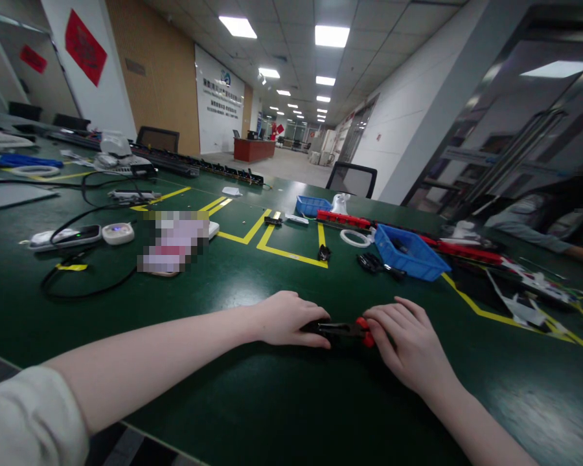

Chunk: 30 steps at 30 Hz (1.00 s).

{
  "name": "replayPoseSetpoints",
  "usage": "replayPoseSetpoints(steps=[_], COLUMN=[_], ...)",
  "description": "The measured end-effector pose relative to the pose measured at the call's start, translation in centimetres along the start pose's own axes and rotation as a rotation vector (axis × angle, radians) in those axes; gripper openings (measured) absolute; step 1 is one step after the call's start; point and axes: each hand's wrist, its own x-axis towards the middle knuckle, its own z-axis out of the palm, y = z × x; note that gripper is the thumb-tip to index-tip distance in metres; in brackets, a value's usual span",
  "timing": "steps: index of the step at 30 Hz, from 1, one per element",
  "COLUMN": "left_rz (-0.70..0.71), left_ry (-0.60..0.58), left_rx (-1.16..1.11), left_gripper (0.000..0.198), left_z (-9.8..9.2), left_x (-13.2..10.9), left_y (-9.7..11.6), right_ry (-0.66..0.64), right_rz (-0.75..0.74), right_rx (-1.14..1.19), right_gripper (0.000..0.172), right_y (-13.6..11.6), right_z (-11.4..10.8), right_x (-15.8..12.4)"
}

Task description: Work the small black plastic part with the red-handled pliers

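Note:
In the head view, my right hand is closed on the red handles of a pair of pliers. Their long dark jaws point left, toward my other hand. My left hand pinches a small black part between thumb and fingers, just above the green table. The jaw tips meet the black part or lie right beside it; whether they grip it cannot be made out. My left fingers hide some of that part.
Beyond my hands lie a small black clip, black connectors and a blue bin. A phone and a black cable are on the left. Red strips run along the right, where a person's sleeve shows.

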Motion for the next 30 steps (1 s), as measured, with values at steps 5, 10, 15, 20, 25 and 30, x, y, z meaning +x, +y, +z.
replayPoseSetpoints(steps=[5,10,15,20,25,30], left_rz=[0.001,0.008,0.012,0.007,0.01,0.011], left_ry=[-0.003,0.003,0.009,0.006,0.01,0.008], left_rx=[-0.009,-0.006,-0.005,0.0,-0.002,-0.005], left_gripper=[0.047,0.048,0.047,0.047,0.046,0.046], left_z=[0.1,0.1,0.1,0.2,0.3,0.3], left_x=[0.0,0.0,0.0,0.0,0.0,0.0], left_y=[-0.1,-0.1,-0.1,-0.1,-0.2,-0.2], right_ry=[-0.005,0.001,-0.028,-0.041,-0.039,-0.061], right_rz=[-0.012,-0.009,0.012,0.022,0.02,0.018], right_rx=[0.009,0.015,0.03,0.012,-0.001,0.013], right_gripper=[0.02,0.023,0.027,0.029,0.029,0.028], right_y=[-0.3,-0.6,-0.8,-1.1,-1.0,-0.7], right_z=[-0.1,-0.2,-0.1,-0.1,-0.2,-0.4], right_x=[0.1,0.2,0.3,0.4,0.5,0.4])
